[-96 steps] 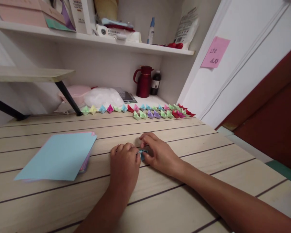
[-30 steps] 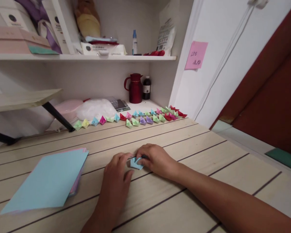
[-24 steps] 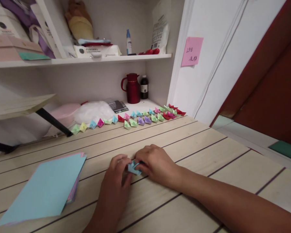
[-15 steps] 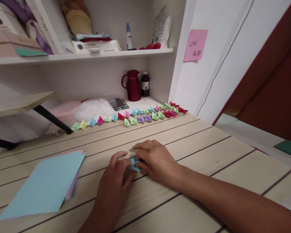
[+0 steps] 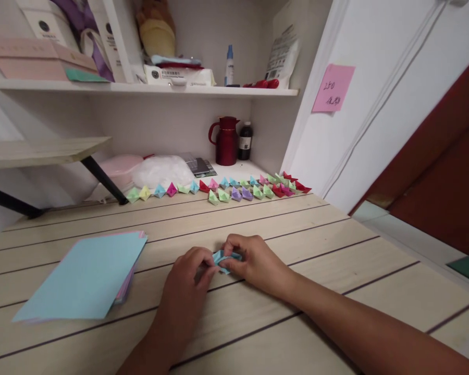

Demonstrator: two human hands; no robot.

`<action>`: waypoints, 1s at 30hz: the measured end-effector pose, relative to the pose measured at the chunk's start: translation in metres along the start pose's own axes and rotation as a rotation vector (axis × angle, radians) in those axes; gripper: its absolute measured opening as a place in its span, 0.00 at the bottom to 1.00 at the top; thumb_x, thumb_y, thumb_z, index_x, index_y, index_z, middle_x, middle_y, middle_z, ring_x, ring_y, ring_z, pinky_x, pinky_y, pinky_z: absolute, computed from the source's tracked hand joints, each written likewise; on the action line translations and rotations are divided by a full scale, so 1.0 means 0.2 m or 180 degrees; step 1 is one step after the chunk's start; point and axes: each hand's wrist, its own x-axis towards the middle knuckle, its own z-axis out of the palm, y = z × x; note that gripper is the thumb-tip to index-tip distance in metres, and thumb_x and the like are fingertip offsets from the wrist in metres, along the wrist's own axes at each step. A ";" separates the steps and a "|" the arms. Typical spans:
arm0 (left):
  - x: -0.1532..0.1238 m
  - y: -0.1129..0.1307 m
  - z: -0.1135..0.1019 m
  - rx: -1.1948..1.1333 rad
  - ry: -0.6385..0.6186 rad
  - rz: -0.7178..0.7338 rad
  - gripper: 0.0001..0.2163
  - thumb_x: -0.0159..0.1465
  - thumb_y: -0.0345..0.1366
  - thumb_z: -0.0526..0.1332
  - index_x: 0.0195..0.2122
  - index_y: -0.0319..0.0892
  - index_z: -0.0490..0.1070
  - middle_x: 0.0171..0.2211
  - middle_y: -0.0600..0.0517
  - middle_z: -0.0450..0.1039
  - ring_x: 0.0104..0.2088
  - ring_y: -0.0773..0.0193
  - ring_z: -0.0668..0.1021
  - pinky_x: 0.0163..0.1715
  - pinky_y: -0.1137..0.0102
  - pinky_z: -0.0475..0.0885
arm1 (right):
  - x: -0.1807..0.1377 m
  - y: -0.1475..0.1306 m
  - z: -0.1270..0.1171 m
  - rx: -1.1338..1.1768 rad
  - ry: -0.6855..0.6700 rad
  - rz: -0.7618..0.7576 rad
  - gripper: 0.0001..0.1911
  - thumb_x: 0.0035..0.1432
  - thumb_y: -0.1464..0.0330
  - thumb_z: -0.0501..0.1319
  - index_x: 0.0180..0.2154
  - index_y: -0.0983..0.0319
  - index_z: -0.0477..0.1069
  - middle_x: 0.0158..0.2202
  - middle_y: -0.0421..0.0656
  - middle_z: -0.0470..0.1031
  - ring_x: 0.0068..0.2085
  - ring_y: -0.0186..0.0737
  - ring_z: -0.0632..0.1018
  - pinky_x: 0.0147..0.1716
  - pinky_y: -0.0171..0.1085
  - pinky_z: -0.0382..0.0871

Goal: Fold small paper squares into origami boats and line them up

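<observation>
Left hand (image 5: 187, 278): pinching blue folded paper (image 5: 223, 259).
Right hand (image 5: 254, 260): pinching it too.
Paper stack (image 5: 86, 276): left of hands, on worktop (image 5: 336, 250).

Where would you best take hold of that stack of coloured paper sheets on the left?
Probably at the near right corner of the stack of paper sheets, coming in from the right. The stack lies flat on the wooden table, so fingers likely need an edge to slide under, and there the lower pink sheets peek out, fanned slightly.

Two hands, one small blue folded paper (image 5: 223, 259), one stack of paper sheets (image 5: 84, 278), one red jug (image 5: 225, 140), one dark bottle (image 5: 245, 141), one pink sticky note (image 5: 333, 88).
</observation>
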 end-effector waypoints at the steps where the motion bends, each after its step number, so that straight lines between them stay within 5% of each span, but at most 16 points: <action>1: 0.00 0.00 0.00 -0.0081 0.0045 -0.0042 0.03 0.58 0.31 0.59 0.29 0.46 0.67 0.32 0.56 0.73 0.36 0.63 0.74 0.39 0.68 0.66 | 0.00 0.00 0.00 0.0253 -0.0020 0.0023 0.04 0.53 0.71 0.64 0.29 0.61 0.69 0.30 0.38 0.75 0.30 0.33 0.72 0.29 0.30 0.61; 9: 0.01 -0.03 0.01 -0.0704 -0.0091 -0.0410 0.05 0.62 0.39 0.58 0.31 0.46 0.67 0.27 0.57 0.71 0.30 0.64 0.74 0.32 0.69 0.66 | 0.03 -0.02 -0.01 0.1023 -0.0147 0.0583 0.07 0.50 0.69 0.65 0.27 0.63 0.68 0.22 0.34 0.65 0.24 0.30 0.62 0.24 0.30 0.56; 16: 0.01 -0.04 0.02 -0.0270 0.0116 0.0574 0.08 0.57 0.27 0.62 0.35 0.48 0.69 0.42 0.54 0.69 0.47 0.63 0.72 0.48 0.67 0.66 | 0.02 -0.01 -0.01 0.0918 -0.0195 0.0541 0.06 0.50 0.69 0.65 0.28 0.63 0.69 0.22 0.35 0.64 0.24 0.30 0.61 0.25 0.31 0.56; 30: -0.01 -0.07 0.04 0.0520 -0.0076 0.0876 0.10 0.57 0.30 0.65 0.38 0.51 0.72 0.49 0.53 0.66 0.52 0.55 0.70 0.52 0.54 0.64 | 0.03 0.01 -0.04 0.0959 -0.0232 0.0650 0.05 0.51 0.69 0.64 0.29 0.63 0.70 0.23 0.36 0.68 0.24 0.30 0.63 0.25 0.31 0.57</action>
